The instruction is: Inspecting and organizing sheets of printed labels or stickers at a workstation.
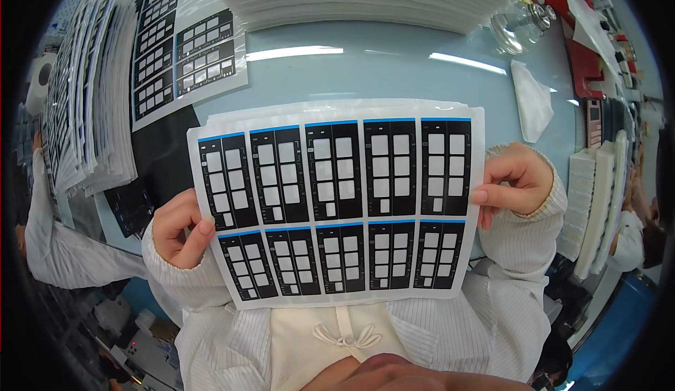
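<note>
Between my hands is a white sheet (363,180) printed with two rows of black label panels, each with pale grey windows and a blue top stripe. My left hand (177,228) pinches its left edge, thumb on top. At the right edge, my right hand (519,180) grips it with the thumb in front and fingers behind. The sheet tilts up toward me in front of my chest. White sheet edges (337,110) show just past its far side; whether I hold these too, I cannot tell.
A tall stack of white sheets (365,1) stands at the back. More printed sheets (211,50) and an upright-edged pile (91,110) are on the left. To the right are a glass bottle (520,25), white cloth (532,103), calculator (594,120) and white blocks (587,201). People work on both sides.
</note>
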